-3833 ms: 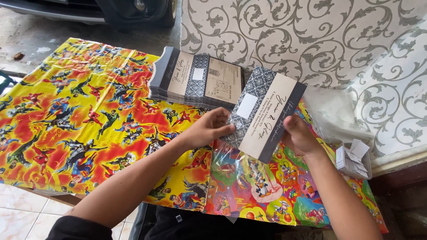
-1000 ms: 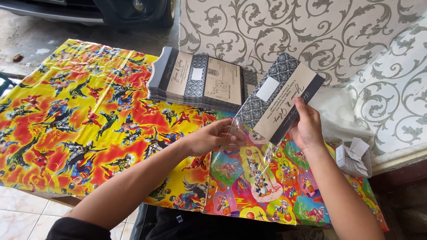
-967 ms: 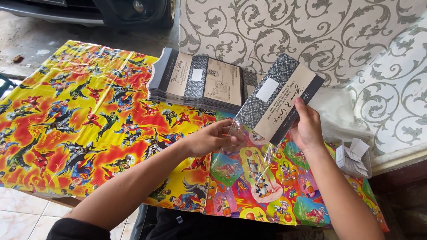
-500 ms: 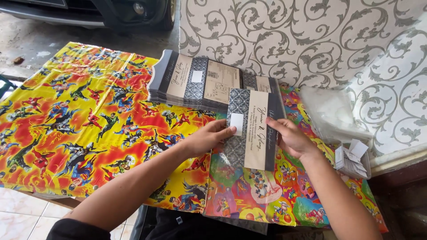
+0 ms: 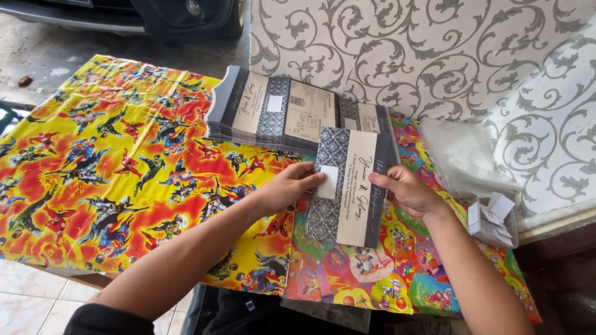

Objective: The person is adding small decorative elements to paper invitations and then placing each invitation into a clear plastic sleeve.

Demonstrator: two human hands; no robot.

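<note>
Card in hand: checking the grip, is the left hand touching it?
Touching. Head view shows left hand fingertips pressed on the card.

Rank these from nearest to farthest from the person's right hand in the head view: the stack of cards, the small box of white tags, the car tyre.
From the right hand:
1. Small box of white tags, just to its right at the table edge.
2. Stack of cards, up and to the left on the table.
3. Car tyre, farthest, on the ground beyond the table at the top.
</note>
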